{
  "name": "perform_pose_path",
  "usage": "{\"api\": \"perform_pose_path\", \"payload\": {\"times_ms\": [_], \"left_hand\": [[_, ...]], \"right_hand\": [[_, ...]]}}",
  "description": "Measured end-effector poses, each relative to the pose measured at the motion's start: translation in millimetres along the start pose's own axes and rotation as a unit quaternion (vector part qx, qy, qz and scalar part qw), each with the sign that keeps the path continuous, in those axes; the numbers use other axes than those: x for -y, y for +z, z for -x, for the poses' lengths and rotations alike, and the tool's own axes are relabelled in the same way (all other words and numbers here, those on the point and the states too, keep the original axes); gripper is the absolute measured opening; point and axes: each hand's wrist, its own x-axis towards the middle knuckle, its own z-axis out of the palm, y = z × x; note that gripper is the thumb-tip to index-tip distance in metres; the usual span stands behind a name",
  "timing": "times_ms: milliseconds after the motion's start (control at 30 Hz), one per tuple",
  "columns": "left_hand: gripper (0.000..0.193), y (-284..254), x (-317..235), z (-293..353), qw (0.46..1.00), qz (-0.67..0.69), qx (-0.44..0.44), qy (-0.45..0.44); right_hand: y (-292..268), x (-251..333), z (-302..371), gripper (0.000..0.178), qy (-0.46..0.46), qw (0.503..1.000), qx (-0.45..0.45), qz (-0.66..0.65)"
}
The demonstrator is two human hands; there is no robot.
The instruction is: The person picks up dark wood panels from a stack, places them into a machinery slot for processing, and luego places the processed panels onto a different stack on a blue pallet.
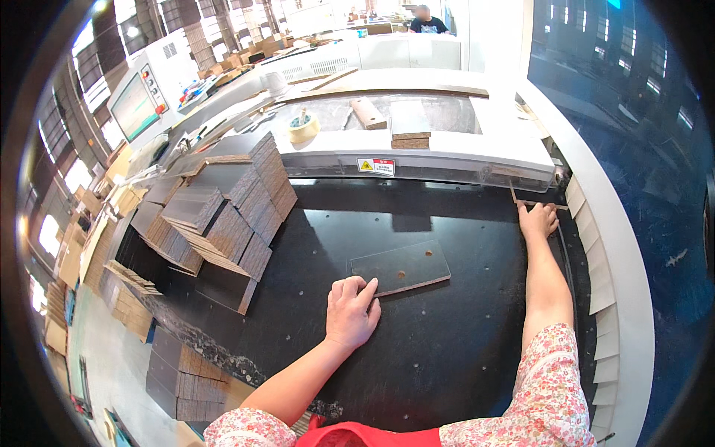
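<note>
Your left hand (pixel 352 311) pinches a board (pixel 413 266), two holes made; your right hand (pixel 539 221), grip unclear, touches a brown-edged piece (pixel 529 202); stacks (pixel 232 237) line the table's left (pixel 424 350)

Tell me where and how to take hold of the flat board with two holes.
Likely best across the left end of the board, from the near left, thumb on the near long edge, fingers on the far: it lies flat on the black table, underside hidden, and the left hand is at that end.

One head-worn fisheye, left of a pair: looks down and forward, close over table (pixel 439 343), hall (pixel 205 37) beyond.
</note>
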Motion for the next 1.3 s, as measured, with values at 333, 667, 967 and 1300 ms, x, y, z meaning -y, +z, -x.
{"api": "perform_pose_path", "payload": {"times_ms": [333, 667, 967, 1300], "left_hand": [[0.041, 10, 10, 5, 0.999, 0.027, 0.017, -0.015], [0.063, -1, 26, -41, 0.962, 0.076, 0.253, 0.06], [0.082, 54, -92, -84, 0.952, -0.036, 0.299, 0.053], [0.078, 90, -203, -136, 0.987, -0.011, 0.149, 0.058]], "right_hand": [[-27, 10, 164, 0.06, -0.193, 0.972, 0.056, -0.124], [-72, -92, 274, 0.037, -0.293, 0.933, -0.04, -0.206], [-86, -76, 295, 0.019, -0.434, 0.863, -0.014, -0.257], [-80, -79, 285, 0.012, -0.423, 0.868, -0.032, -0.258]]}}
